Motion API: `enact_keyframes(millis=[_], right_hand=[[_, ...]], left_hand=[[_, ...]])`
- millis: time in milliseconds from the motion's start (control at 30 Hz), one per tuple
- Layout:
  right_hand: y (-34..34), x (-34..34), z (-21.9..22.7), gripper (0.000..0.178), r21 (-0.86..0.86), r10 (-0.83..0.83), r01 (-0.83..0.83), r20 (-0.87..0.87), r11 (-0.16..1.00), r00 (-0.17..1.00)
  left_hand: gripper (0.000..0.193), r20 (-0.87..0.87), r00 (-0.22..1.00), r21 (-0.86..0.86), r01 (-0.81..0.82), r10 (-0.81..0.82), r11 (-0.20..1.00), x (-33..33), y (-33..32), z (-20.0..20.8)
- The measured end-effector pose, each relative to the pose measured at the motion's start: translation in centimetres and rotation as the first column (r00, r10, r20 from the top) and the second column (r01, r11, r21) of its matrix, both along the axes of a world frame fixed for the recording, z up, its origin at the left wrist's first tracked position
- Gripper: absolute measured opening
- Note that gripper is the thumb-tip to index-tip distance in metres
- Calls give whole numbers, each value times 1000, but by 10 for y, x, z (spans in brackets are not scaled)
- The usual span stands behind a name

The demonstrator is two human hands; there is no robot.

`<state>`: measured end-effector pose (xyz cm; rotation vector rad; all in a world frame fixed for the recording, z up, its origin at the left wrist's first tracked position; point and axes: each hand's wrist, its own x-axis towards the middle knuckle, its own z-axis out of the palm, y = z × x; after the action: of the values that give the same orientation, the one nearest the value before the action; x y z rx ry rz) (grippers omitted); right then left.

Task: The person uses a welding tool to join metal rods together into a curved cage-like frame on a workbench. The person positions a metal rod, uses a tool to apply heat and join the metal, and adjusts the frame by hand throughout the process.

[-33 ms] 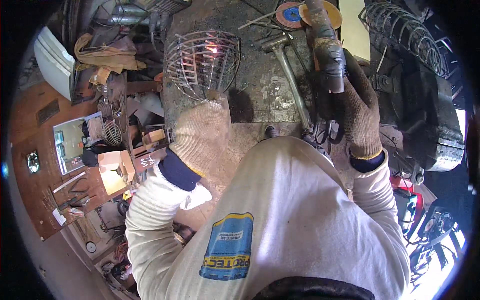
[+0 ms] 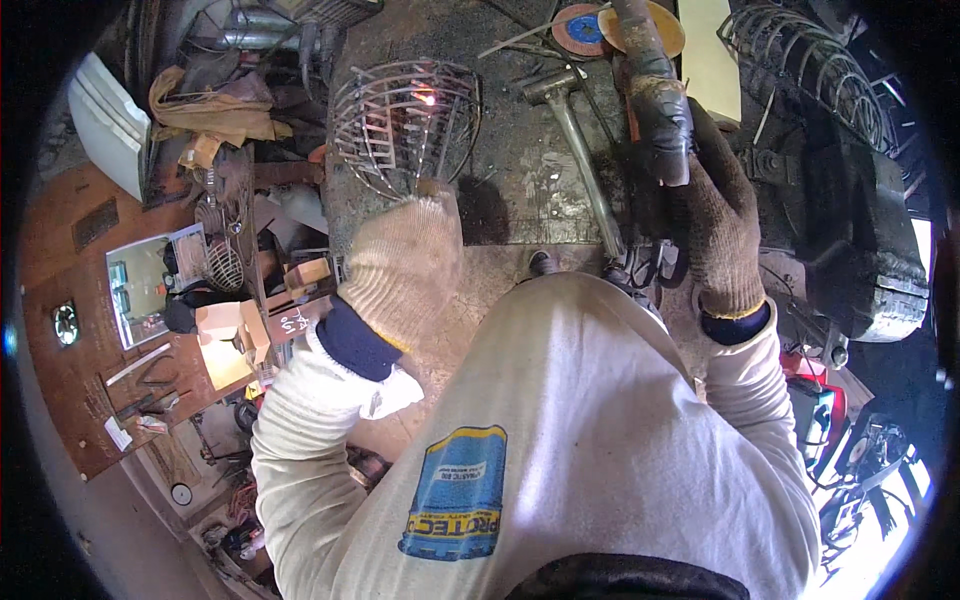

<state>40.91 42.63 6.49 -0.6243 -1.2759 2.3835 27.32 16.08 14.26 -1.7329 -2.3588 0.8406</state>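
Note:
A cage of bent, curved metal rods [image 2: 375, 130] lies at the left of the dark workbench, with a small orange glow on one bar. My left hand [image 2: 408, 255], in a tan knitted glove, meets its lower end, the fingers closed around the near bars, though the fingertips are partly hidden. My right hand [image 2: 725, 220], in a darker brown glove, is closed beside a tape-wrapped dark cylinder [image 2: 668, 130]. That cylinder covers part of the fingers, and what they hold is too dark to make out. Between my hands lies a hammer [image 2: 580, 150] with a metal handle.
Two abrasive discs [image 2: 580, 32] lie at the bench's far edge, near a thin rod [image 2: 520, 38]. A large dark vise [image 2: 850, 230] stands at right, with a coil of wire rings [image 2: 815, 65] behind it. A brown board with tools [image 2: 100, 330] and an open cardboard box [image 2: 228, 335] are at left.

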Motion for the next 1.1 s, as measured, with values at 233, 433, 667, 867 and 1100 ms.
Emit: enact_keyframes(millis=[233, 433, 667, 867, 1100], right_hand=[[2, 4, 1, 54, 98, 5, -9, 41, 995, 999], [-10, 3, 8, 53, 60, -88, 86, 26, 994, 996], [-37, 12, 8, 47, -33, -96, 94, -47, 995, 994], [-98, -14, 20, 71, 149, 193, -164, -201, 975, 961], [-246, -84, 51, 69, 499, 115, -60, -79, 864, 990]], left_hand=[[38, 35, 983, 123, 176, -181, 977, -12, 5, 54], [36, 444, 893, 111, -129, 67, 985, -1, -27, 98], [26, 900, 305, 70, -806, 312, 587, 20, -78, 45], [22, 824, 560, 409, -492, -80, 768, 0, -106, -23], [37, 786, 524, 601, -519, -330, 608, -39, -143, -63]])
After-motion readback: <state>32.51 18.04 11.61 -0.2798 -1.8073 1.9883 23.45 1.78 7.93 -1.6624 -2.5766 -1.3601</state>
